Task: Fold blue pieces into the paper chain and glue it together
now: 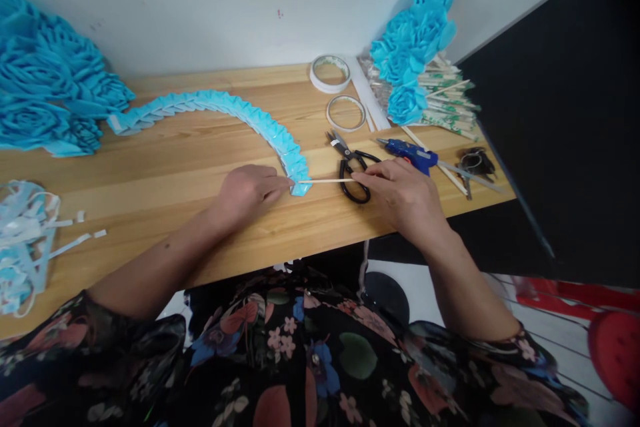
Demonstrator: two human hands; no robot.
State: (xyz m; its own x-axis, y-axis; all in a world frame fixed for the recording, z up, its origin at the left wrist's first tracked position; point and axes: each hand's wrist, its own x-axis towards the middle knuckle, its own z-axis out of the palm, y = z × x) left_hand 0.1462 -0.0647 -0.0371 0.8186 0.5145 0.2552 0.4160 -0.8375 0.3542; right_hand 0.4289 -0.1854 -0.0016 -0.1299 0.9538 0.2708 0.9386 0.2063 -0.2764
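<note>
A long folded light-blue ribbon strip (215,105) curves across the wooden table (165,167). My left hand (247,192) pinches its near end, fingers closed on the blue folds. My right hand (400,197) pinches a thin wooden stick (325,181) that lies level and points left, its tip touching the ribbon's end. Black scissors (353,167) lie under the stick, just behind my right hand. A blue glue gun (413,152) rests right beside them.
Two rolls of tape (330,73) sit at the back. Blue paper roses on sticks (417,33) pile at the back right, more roses (45,90) at the far left. Ribbon scraps (23,240) lie at the left edge. The table's right edge drops off near some keys (475,161).
</note>
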